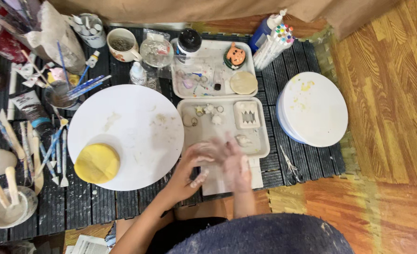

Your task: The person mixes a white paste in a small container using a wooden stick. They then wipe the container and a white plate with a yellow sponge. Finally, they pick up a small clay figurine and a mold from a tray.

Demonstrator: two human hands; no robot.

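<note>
We are looking down at a dark slatted mat [95,207], going left to right. At the far left a bowl [6,209] is holding two wooden sticks, with modelling tools [53,155] lying beside it. Next a yellow sponge [97,163] is sitting on the near-left part of a white round board [133,127].

Our left hand [192,164] and right hand [234,162] are meeting palm to palm over the near edge of a white tray [260,141], both dusted white. They are pressing together as if rolling something small between the palms; we cannot tell what is inside, since motion blur is hiding it. Judging by the residue, it is probably soft, light clay that is deforming easily, best cradled in the palms and not pinched. Both forearms are angling up from below, the fingers pointing away from us.

On the tray a small square mould [247,114] is resting. Scissors [291,169] are lying right of the hands, and white round boards [314,109] are stacked further right.
</note>
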